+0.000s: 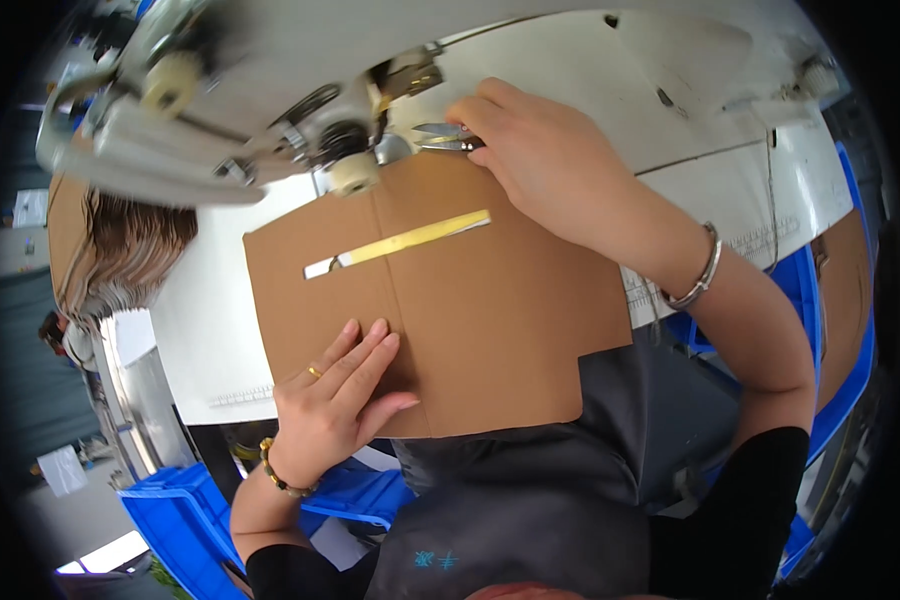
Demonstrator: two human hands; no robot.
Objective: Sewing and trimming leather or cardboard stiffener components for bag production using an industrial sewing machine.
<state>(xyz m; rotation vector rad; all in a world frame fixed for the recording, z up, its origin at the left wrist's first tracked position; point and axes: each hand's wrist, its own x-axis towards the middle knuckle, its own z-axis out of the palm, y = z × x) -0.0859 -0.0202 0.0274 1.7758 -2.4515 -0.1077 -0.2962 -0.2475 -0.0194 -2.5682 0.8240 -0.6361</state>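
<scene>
Brown panel (500, 320): on the white surface (205, 335), its near edge overhanging toward my lap, a yellow-and-white band (410, 238) across it.
Right hand (542, 150): I grip metal thread snips (448, 146), blades parted, at the panel's far edge near the sewing machine (270, 65).
Left hand (335, 400): unclenched, resting flat on the panel.
Writing: blue characters (436, 560) on my dark apron (540, 500); ruler markings (760, 238) on the surface.

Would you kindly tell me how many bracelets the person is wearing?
2: a beaded bracelet on the left wrist and a silver bracelet on the right wrist. No others show.
</scene>
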